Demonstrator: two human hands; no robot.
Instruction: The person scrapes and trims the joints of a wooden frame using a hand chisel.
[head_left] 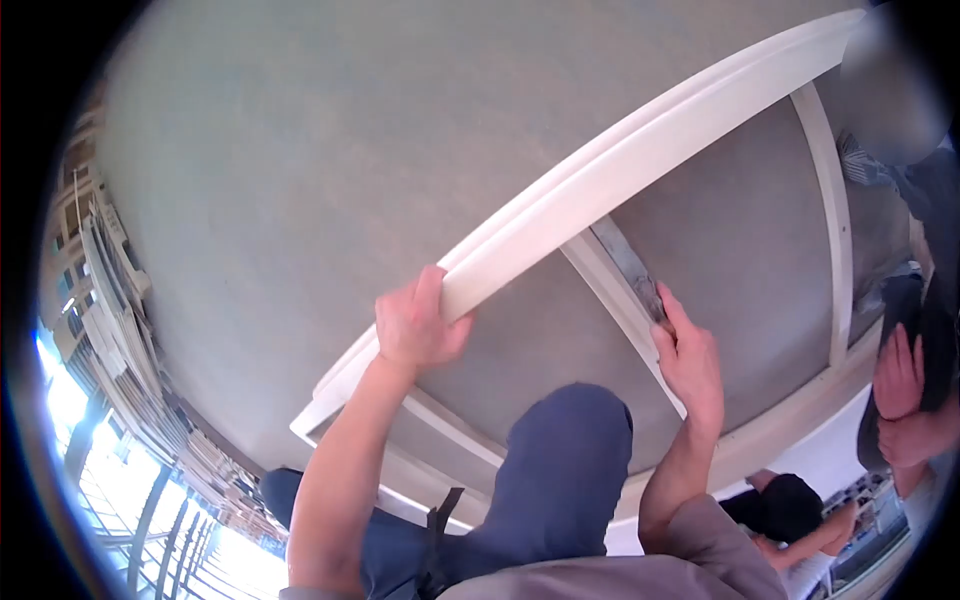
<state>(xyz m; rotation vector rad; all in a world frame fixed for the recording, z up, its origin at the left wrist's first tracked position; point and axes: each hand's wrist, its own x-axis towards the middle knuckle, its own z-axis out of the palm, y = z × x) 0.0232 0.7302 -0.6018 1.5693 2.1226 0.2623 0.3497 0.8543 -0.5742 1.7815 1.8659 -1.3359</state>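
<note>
A long white rail (600, 190) of a white frame runs diagonally from lower left to upper right above the grey floor. My left hand (415, 322) is closed around this rail near its lower left part. Inside the frame, a white crossbar (625, 300) meets the rail, and a grey metal strip (615, 247) lies along its side. My right hand (688, 350) pinches the lower end of the strip beside the crossbar. The fingertips partly hide that end.
Another crossbar (832, 220) spans the frame at the right. A co-worker's hands (900, 385) show at the right edge, and another person's arm (825, 535) at the lower right. Wooden pieces (125, 330) are stacked along the left. My knee (570, 440) is beside the frame.
</note>
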